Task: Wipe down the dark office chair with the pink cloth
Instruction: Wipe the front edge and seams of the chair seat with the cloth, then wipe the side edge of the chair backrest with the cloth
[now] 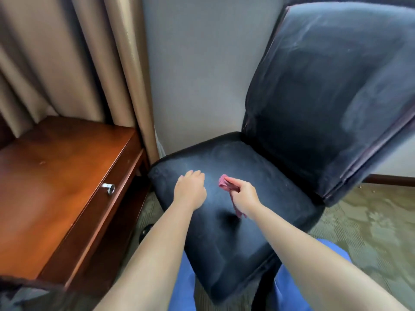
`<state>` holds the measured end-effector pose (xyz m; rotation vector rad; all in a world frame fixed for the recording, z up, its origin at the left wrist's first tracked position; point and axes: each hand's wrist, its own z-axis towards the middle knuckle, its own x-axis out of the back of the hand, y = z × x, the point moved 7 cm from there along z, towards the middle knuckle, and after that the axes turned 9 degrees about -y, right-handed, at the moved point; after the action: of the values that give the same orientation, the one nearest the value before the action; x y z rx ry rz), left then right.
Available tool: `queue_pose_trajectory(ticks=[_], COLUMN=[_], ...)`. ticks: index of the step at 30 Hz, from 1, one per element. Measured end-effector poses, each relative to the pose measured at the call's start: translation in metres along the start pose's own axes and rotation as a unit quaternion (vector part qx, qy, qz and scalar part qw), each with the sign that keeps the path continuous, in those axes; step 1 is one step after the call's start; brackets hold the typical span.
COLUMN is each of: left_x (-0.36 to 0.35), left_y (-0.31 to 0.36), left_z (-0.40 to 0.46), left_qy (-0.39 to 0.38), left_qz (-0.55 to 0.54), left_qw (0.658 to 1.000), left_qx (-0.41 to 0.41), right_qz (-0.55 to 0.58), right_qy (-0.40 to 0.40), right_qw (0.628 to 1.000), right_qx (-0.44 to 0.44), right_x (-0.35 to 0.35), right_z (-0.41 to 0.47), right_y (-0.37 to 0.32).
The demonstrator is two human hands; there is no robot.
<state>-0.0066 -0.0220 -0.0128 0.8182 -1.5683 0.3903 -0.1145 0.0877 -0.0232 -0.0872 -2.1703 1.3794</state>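
While the right hand (pixel 243 194) pinches the pink cloth (pixel 224 181) above the chair seat (pixel 224 243), the left hand (pixel 190 189), seemingly loose-fingered, rests alongside.

Both bare forearms reach forward, hands side by side.
Left hand (pixel 190 190) lies palm down, fingers loosely bent; right hand (pixel 243 194) is fisted, gripping.

Beige curtains (pixel 74 63) hang beside a pale wall (pixel 202 63), above a reddish wooden desk (pixel 56 187) on patterned greenish carpet (pixel 370 232)
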Motion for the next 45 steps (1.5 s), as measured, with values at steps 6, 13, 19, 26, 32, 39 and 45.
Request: queue_pose_trajectory(ticks=[6,13,19,26,32,39,45], left_x=[0.009,0.022,0.041,0.063,0.077,0.107,0.128], left_y=[0.015,0.050,0.082,0.115,0.164,0.243,0.324], left_z=[-0.056,-0.092,-0.085,-0.062,-0.057,-0.060,-0.068], left_qy=[-0.001,-0.029,-0.013,-0.008,0.005,0.045,0.075], left_qz=[-0.012,-0.005,0.010,0.024,0.022,0.003,0.008], left_qw=[1.000,0.999,0.998,0.996,0.991,0.980,0.958], left_qx=[0.006,-0.040,-0.068,-0.083,-0.134,-0.194,-0.278], right_qz=[0.036,0.066,0.035,0.057,0.110,0.097,-0.027], right_qy=[0.080,0.103,0.141,0.166,0.222,0.340,0.451], right_qw=[0.996,0.992,0.989,0.982,0.960,0.910,0.860], right_qx=[-0.019,0.005,0.031,0.064,0.129,0.216,0.237], right_x=[0.004,0.020,0.056,0.094,0.140,0.218,0.279], right_z=[-0.058,-0.109,-0.114,-0.112,-0.130,-0.158,-0.206], right_y=[0.010,0.010,-0.005,-0.020,-0.027,-0.033,-0.048])
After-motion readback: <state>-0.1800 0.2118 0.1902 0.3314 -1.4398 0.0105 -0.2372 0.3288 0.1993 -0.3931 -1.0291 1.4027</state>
